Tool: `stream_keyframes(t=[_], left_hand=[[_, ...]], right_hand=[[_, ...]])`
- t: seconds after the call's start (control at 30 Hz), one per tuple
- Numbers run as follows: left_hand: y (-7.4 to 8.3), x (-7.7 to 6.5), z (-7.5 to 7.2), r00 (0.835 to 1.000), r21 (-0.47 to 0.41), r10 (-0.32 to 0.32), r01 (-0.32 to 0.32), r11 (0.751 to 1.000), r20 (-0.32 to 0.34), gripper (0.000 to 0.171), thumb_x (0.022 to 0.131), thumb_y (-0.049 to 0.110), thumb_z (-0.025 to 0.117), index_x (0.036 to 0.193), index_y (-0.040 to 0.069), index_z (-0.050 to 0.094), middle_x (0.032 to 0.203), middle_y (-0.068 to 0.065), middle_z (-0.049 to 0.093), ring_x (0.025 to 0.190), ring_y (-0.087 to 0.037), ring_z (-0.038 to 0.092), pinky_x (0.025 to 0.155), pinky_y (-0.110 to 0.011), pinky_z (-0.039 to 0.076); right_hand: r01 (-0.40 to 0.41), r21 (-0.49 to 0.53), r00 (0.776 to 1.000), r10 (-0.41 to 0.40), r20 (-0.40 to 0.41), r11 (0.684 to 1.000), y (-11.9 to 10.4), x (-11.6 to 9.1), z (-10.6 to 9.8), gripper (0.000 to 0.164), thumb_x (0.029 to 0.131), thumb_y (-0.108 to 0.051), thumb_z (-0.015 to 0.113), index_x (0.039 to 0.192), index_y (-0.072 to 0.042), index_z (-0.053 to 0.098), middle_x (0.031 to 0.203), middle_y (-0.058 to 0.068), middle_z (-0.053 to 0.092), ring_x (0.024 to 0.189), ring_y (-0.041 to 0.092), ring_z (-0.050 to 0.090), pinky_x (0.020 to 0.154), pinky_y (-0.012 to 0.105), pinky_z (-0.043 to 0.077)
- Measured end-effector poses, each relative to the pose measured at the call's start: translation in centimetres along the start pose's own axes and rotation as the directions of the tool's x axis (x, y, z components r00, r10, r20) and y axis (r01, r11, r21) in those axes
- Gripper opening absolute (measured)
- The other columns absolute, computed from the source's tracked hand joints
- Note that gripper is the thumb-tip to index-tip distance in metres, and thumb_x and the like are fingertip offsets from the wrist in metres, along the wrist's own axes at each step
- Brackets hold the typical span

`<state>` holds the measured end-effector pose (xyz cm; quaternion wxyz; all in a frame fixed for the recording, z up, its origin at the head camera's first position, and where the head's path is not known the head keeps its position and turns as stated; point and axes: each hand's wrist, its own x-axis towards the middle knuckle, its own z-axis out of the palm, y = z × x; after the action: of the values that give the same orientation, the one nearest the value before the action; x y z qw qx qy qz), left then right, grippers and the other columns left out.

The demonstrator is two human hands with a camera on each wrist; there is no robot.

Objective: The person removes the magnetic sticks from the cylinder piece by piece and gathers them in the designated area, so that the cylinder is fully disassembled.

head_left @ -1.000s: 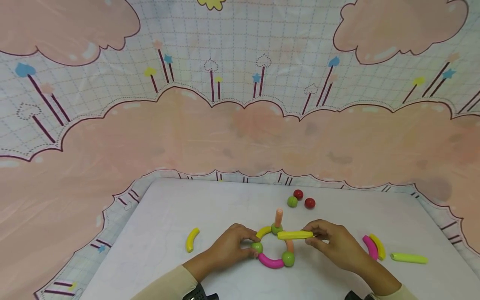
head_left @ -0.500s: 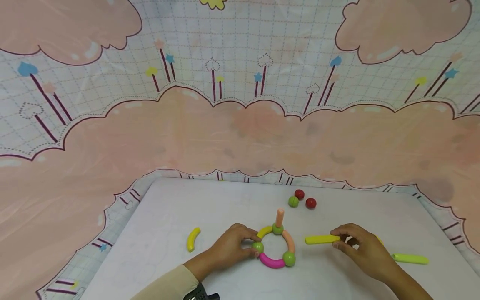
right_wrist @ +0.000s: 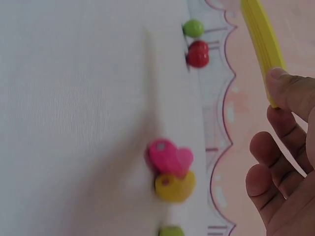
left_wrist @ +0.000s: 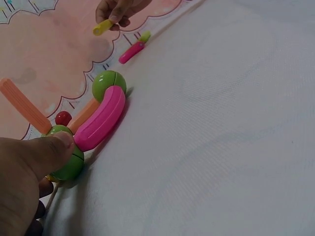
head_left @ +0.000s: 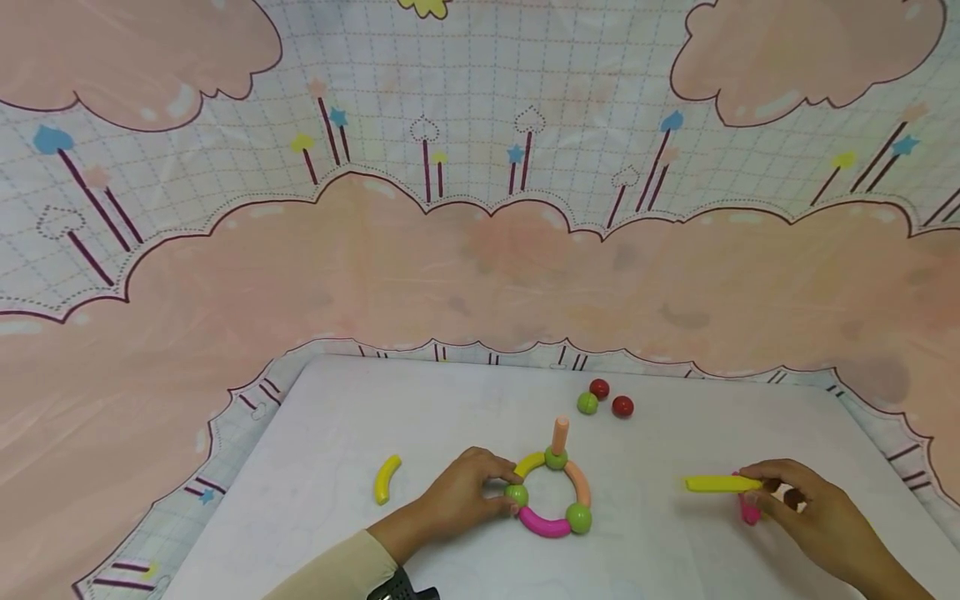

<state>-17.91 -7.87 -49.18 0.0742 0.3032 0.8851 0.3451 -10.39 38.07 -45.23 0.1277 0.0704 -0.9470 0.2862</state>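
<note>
Carried rightward since a second ago, when it crossed the ring's right side in the head view, the yellow bar (head_left: 716,484) now hangs well to the right of the ring (head_left: 577,479). Gripping its right end is the right hand (head_left: 821,529); thumb and forefinger pinch the bar, and the remaining fingers curl loosely, apart from it. At the ring's left side the left hand (head_left: 468,492) stays where it was, thumb and fingers pinching the left green ball (head_left: 517,497).

On from that ball, round the ring, come a yellow arc (head_left: 530,462), the far green ball (head_left: 556,458), an orange arc (head_left: 578,483), the right green ball (head_left: 579,518) and a magenta arc (head_left: 545,525). An orange stick (head_left: 560,436) rises from the ring's far ball.

Beyond the ring and slightly to its right, a loose green ball (head_left: 588,403) sits near two red balls (head_left: 622,407). A loose yellow arc (head_left: 387,479) lies left of the ring, past the left hand. Well to the ring's right, partly behind the right hand, rests a pink piece (head_left: 750,508); the right wrist view shows a second yellow piece (right_wrist: 174,188) touching it, and part of a light-green piece (right_wrist: 171,231) near them. Under the ring spreads a white tabletop (head_left: 337,417), and behind it a printed cloth (head_left: 420,275).
</note>
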Motion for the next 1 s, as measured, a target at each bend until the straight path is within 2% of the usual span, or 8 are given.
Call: stream_keyframes(t=[0.07, 0.17, 0.43, 0.73, 1.0], left_hand=[[0.0, 0.0, 0.0, 1.000, 0.002, 0.003, -0.003, 1.000, 0.000, 0.030, 0.087, 0.029, 0.084, 0.116, 0.023, 0.078, 0.127, 0.009, 0.068, 0.119, -0.011, 0.054, 0.105, -0.036, 0.045], [0.0, 0.0, 0.0, 1.000, 0.000, 0.001, -0.001, 1.000, -0.001, 0.030, 0.087, 0.029, 0.084, 0.116, 0.024, 0.078, 0.128, 0.010, 0.067, 0.120, -0.011, 0.054, 0.105, -0.036, 0.044], [-0.2, 0.0, 0.2, 1.000, 0.000, 0.014, -0.014, 1.000, -0.003, 0.030, 0.087, 0.029, 0.084, 0.116, 0.023, 0.078, 0.127, 0.009, 0.068, 0.118, -0.010, 0.054, 0.105, -0.035, 0.045], [-0.2, 0.0, 0.2, 1.000, -0.011, 0.007, -0.007, 1.000, -0.001, 0.030, 0.087, 0.029, 0.084, 0.116, 0.023, 0.078, 0.127, 0.010, 0.068, 0.119, -0.011, 0.054, 0.105, -0.035, 0.045], [-0.1, -0.1, 0.1, 1.000, -0.016, 0.002, -0.002, 1.000, -0.010, 0.029, 0.088, 0.030, 0.083, 0.116, 0.025, 0.078, 0.128, 0.010, 0.067, 0.119, -0.010, 0.053, 0.105, -0.035, 0.045]], right_hand=[[-0.067, -0.061, 0.997, 0.069, 0.031, 0.996, 0.8, -0.2, -0.6, 0.027, 0.088, -0.013, 0.082, 0.113, -0.015, 0.072, 0.091, -0.006, 0.064, 0.069, 0.003, 0.052, 0.058, 0.021, 0.046], [-0.119, -0.101, 0.991, 0.125, 0.049, 0.988, 2.1, -0.4, -1.3, 0.027, 0.090, -0.014, 0.080, 0.115, -0.012, 0.072, 0.093, -0.001, 0.065, 0.069, 0.002, 0.052, 0.058, 0.022, 0.046], [-0.187, -0.201, 0.976, 0.206, 0.077, 0.962, 5.2, -0.4, -2.5, 0.029, 0.089, -0.008, 0.079, 0.116, -0.002, 0.070, 0.087, 0.001, 0.063, 0.076, 0.019, 0.053, 0.059, 0.020, 0.047], [-0.242, -0.217, 0.957, 0.270, 0.111, 0.946, 8.6, -0.3, -3.4, 0.030, 0.092, -0.011, 0.075, 0.118, 0.004, 0.069, 0.086, 0.003, 0.063, 0.077, 0.021, 0.054, 0.055, 0.021, 0.045], [-0.348, -0.202, 0.915, 0.379, 0.140, 0.915, 10.4, -0.6, -3.7, 0.038, 0.093, -0.013, 0.074, 0.121, 0.010, 0.062, 0.091, 0.012, 0.064, 0.077, 0.022, 0.055, 0.053, 0.026, 0.045]])
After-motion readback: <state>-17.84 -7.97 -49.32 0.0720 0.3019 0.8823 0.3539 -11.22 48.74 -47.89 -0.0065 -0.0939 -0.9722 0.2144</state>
